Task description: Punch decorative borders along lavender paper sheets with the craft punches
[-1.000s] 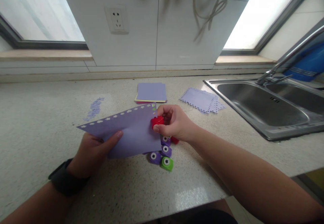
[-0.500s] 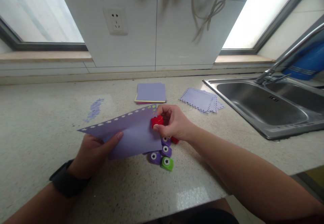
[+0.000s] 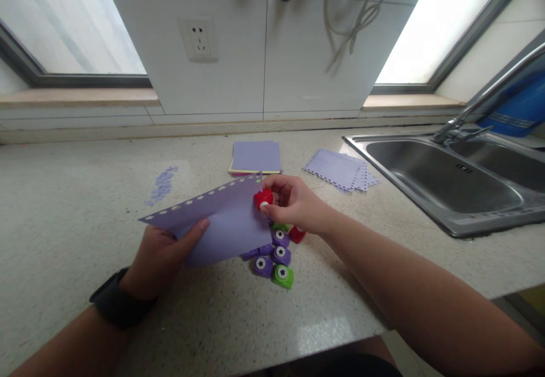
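My left hand (image 3: 170,255) grips a purple sheet of paper (image 3: 225,226), thumb on top and fingers beneath. Small cut-out shapes run along the sheet's upper edge. My right hand (image 3: 292,204) is closed on a red craft punch (image 3: 264,197) at the sheet's right edge, with the thumb on its white button. Below it on the counter lie several more punches: a purple punch (image 3: 263,265), a green punch (image 3: 283,275) and a red punch (image 3: 297,234). The paper partly covers some of them.
A stack of coloured paper (image 3: 256,156) lies near the wall. Right of it are punched purple sheets (image 3: 334,167), beside the steel sink (image 3: 443,167). Small purple paper scraps (image 3: 162,185) lie at left on the speckled counter (image 3: 76,206).
The red punch has turned in my right hand, and its white button now shows under the thumb. The paper has shifted slightly, uncovering more of the punches below.
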The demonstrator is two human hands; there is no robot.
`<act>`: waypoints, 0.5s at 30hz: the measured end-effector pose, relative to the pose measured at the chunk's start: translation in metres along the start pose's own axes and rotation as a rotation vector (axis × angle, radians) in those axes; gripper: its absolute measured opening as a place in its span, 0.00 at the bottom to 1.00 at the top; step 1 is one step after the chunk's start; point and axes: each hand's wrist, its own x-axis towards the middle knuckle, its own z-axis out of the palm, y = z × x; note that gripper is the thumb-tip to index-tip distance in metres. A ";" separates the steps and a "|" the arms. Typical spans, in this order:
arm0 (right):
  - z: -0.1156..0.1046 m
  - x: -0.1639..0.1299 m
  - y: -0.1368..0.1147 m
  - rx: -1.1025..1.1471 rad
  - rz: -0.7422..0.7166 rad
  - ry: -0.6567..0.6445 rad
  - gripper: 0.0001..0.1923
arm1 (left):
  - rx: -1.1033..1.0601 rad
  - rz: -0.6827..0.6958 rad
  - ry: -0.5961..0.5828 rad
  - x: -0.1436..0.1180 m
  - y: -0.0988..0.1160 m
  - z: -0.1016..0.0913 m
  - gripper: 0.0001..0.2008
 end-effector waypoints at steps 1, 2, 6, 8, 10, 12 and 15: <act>-0.001 0.000 0.001 0.001 0.004 -0.003 0.17 | -0.017 -0.026 -0.003 0.000 0.001 0.000 0.17; -0.003 0.001 0.001 0.000 0.004 -0.003 0.17 | -0.037 -0.051 -0.006 0.000 0.001 -0.001 0.18; -0.008 0.002 0.004 0.025 -0.003 0.022 0.19 | -0.098 -0.124 0.005 0.002 -0.002 -0.001 0.21; -0.010 0.003 0.004 0.058 0.019 0.046 0.19 | -0.116 -0.143 0.011 0.003 -0.004 0.000 0.21; -0.010 0.004 0.003 0.110 0.055 0.076 0.18 | -0.138 -0.155 0.014 0.003 -0.004 0.001 0.21; -0.010 0.004 0.002 0.154 0.080 0.092 0.19 | -0.158 -0.156 0.023 0.003 -0.004 0.002 0.21; -0.010 0.004 0.001 0.148 0.076 0.077 0.20 | -0.175 -0.146 0.045 0.002 -0.002 0.003 0.21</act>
